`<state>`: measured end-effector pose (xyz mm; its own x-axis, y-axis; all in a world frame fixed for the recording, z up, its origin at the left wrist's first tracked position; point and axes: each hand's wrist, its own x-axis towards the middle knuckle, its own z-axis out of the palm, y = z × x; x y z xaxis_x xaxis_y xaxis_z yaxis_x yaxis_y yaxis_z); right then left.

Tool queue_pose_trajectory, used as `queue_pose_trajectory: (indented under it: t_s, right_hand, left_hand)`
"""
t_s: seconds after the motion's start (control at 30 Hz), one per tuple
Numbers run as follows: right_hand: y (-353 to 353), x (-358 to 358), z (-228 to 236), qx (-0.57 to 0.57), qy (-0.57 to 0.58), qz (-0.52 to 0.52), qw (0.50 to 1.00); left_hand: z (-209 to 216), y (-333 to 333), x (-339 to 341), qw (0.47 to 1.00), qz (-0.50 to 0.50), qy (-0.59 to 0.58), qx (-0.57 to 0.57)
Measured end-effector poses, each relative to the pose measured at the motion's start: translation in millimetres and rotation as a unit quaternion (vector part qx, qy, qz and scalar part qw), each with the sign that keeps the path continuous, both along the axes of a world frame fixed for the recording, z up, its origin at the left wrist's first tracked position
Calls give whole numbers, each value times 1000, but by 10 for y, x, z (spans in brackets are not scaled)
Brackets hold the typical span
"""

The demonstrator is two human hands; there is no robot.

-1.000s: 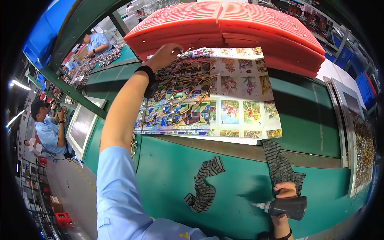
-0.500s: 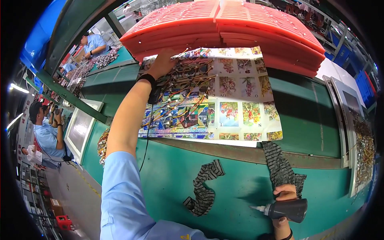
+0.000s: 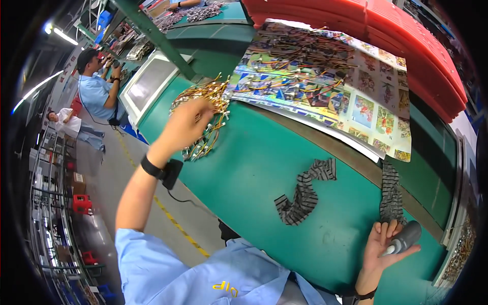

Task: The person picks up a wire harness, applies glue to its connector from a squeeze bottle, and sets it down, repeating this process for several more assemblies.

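Left of the glossy sheet point(image 3: 373, 81), my left hand point(image 3: 188, 123), grip unclear, partly covers thin wires point(image 3: 218, 99); my right hand point(image 3: 380, 249) clasps a rounded bottle point(image 3: 408, 235).

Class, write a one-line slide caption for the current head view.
Left hand over a wire pile on a green table, right hand holding a dark bottle.

Wire pile point(image 3: 218, 99) left of bottle point(image 3: 408, 235)

A co-worker point(image 3: 96, 91) is near a white-framed panel point(image 3: 151, 80); a yellow line point(image 3: 178, 223) crosses the floor point(image 3: 104, 190).
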<state>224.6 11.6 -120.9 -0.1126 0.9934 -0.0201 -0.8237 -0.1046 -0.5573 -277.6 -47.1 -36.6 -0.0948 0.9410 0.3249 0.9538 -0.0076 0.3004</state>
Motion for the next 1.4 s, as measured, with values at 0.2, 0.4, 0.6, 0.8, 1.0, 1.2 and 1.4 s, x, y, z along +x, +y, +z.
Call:
queue_pose_trajectory:
  t_s: [0.2,0.4,0.6,0.8,1.0,1.2,1.4]
  right_hand:
    - [-73,-55,-60,-73,34,0,997]
    - [-142,-150,-11,-83,30,29,996]
    - [-127,-166,-22,-93,36,41,994]
    - [-96,-143,-54,-81,41,57,994]
    - [-157,-120,-39,-88,45,50,994]
    - [-258,-193,-19,-118,-2,26,993]
    - [-417,-316,9,27,-176,-10,984]
  left_hand:
    - [-586,-843,30,992,116,58,-5]
    - [-807,-1090,142,991,126,34,23]
    - [-895,-1174,157,985,143,66,76]
    - [-561,-1179,435,966,195,-119,119]
    - [-476,-1047,980,704,86,-701,79]
    - [-707,-832,1641,588,-30,-808,6]
    - [-793,-623,2184,594,-61,-802,-24]
